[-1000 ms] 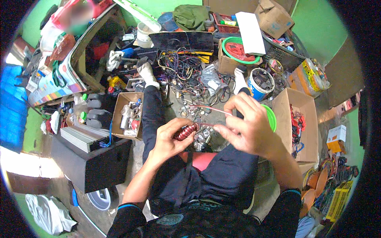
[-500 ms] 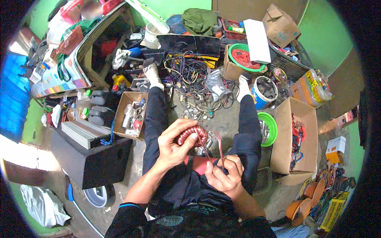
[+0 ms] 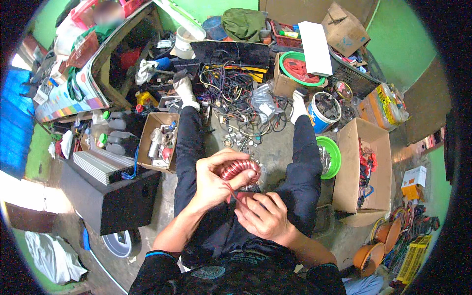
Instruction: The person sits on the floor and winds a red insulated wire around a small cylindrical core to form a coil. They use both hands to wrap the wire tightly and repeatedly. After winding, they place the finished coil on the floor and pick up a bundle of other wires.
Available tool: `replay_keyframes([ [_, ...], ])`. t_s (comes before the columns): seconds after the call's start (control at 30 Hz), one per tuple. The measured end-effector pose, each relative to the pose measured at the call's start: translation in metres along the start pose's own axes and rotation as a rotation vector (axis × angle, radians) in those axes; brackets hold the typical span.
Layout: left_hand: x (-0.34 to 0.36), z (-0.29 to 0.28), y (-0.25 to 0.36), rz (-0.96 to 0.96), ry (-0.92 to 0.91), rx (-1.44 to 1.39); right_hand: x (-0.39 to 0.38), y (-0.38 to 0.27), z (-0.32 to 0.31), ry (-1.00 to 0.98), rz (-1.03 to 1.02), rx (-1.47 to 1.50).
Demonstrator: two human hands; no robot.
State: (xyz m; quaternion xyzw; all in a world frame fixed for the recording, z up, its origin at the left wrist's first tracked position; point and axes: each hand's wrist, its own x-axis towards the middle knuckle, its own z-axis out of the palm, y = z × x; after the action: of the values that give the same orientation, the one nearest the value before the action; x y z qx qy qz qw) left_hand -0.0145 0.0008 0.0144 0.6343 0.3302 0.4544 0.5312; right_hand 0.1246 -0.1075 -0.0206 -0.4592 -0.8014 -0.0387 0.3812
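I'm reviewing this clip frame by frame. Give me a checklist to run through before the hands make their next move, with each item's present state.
1. Coil held: ok. The left hand grips the reddish wire-wound coil between thumb and fingers.
2. Wire in the other hand: ok. The wire runs below the coil to the right hand, whose fingers are closed at it.
3. Wire's free end visible: not ok. I can't find it in this view.
4. Turns evenly laid all round: cannot tell. The left hand covers part of the coil.
5. Floor ahead clear of loose parts: not ok. Small metal parts lie between the legs.
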Motion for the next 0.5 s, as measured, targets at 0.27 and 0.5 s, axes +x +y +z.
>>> replay_keyframes([
  [0.27,0.007,-0.005,-0.004,-0.08,0.225,-0.005,-0.029,-0.001,-0.016,0.294,0.809,0.595],
  [0.5,-0.004,0.019,-0.002,0.019,0.133,-0.186,0.038,0.04,-0.017,0.205,0.611,0.839],
])
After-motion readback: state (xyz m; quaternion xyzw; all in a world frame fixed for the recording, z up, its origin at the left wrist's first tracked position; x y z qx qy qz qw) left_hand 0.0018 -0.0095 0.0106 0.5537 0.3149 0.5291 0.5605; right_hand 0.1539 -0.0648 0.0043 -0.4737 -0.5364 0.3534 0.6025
